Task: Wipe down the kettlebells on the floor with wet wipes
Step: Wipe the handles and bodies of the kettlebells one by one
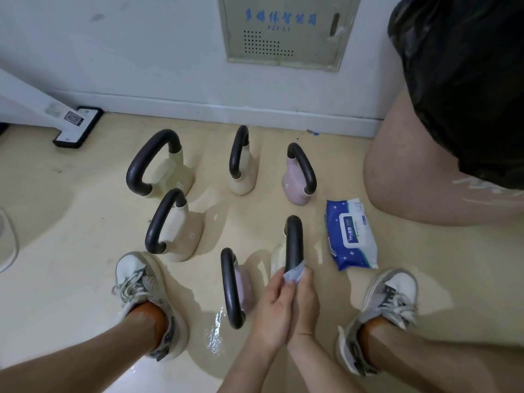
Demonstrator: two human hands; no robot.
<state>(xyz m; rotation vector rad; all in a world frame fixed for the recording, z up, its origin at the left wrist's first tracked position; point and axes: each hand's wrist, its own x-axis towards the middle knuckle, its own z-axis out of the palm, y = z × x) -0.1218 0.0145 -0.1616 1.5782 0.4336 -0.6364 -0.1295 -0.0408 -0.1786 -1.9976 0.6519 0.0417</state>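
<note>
Several kettlebells with black handles stand on the beige floor. One cream kettlebell (294, 242) stands right in front of me; a crumpled wet wipe (295, 275) is pressed around the near end of its handle. My left hand (273, 304) and my right hand (306, 302) are both closed on that wipe, side by side. A pink kettlebell (233, 287) stands just left of my hands. Further back are two cream ones (173, 225) (158, 163), another cream one (242, 163) and a pink one (300, 174).
A blue pack of wet wipes (350, 235) lies on the floor to the right. My two sneakers (141, 290) (388, 302) flank the kettlebells. Another person's bare leg (419, 171) is at the right. A wet patch (215, 333) shines on the floor. The wall and baseboard (198, 106) are behind.
</note>
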